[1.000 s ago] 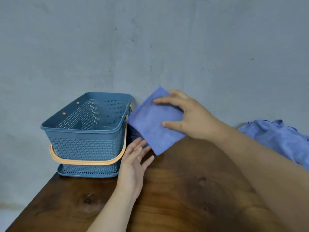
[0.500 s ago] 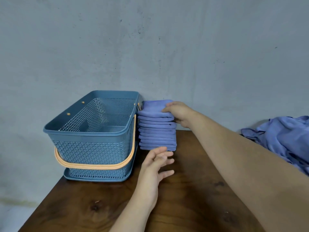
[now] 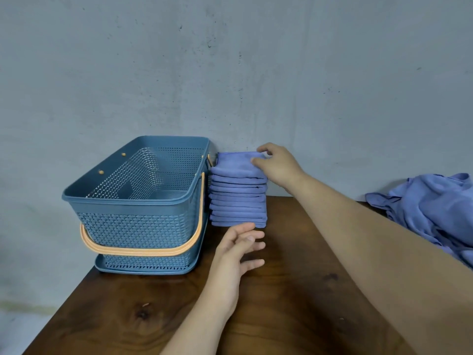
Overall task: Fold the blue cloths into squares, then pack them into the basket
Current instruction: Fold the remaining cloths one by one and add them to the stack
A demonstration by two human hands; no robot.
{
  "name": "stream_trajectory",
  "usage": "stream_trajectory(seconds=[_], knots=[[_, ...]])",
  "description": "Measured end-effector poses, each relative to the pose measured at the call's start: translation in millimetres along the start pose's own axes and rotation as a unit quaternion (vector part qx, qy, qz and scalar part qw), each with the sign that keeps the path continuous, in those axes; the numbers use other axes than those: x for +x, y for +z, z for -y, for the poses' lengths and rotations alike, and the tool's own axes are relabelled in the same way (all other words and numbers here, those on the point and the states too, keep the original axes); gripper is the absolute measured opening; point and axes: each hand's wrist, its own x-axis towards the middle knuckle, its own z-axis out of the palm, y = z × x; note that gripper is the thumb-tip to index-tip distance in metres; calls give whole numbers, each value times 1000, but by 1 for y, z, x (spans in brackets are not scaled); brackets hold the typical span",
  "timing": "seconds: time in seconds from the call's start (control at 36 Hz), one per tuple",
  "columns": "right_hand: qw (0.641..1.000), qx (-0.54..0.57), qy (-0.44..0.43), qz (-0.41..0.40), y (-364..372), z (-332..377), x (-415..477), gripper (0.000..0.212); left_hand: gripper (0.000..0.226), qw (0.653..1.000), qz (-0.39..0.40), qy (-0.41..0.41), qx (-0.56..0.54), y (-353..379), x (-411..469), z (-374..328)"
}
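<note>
A stack of several folded blue cloths point(image 3: 238, 198) stands on the wooden table point(image 3: 294, 298), right beside the blue perforated basket point(image 3: 122, 201) with an orange handle. The basket holds nothing that I can see. My right hand point(image 3: 280, 166) reaches over the stack's top right corner. Its thumb and forefinger pinch the corner of the top folded cloth point(image 3: 236, 163). My left hand point(image 3: 236, 254) hovers just in front of the stack's base, fingers spread and holding nothing.
A heap of unfolded blue cloths point(image 3: 435, 208) lies at the table's right edge. A grey wall rises directly behind the basket and the stack. The table's left edge runs diagonally below the basket.
One second ago my right hand carried a folded cloth in the air; it has since laid it on top of the stack and slid to the right corner. My left hand moved right, toward the stack's base.
</note>
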Motion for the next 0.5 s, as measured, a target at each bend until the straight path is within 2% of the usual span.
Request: stream_trajectory(seconds=[0.08, 0.33, 0.5], knots=[[999, 18, -24, -22, -9, -16, -38, 36, 44, 1000, 4, 1, 17, -2, 0, 2], [999, 19, -15, 23, -72, -85, -188, 23, 38, 991, 35, 48, 118, -1, -8, 1], [998, -19, -49, -30, -133, -129, -259, 23, 26, 967, 74, 87, 226, 14, -23, 4]])
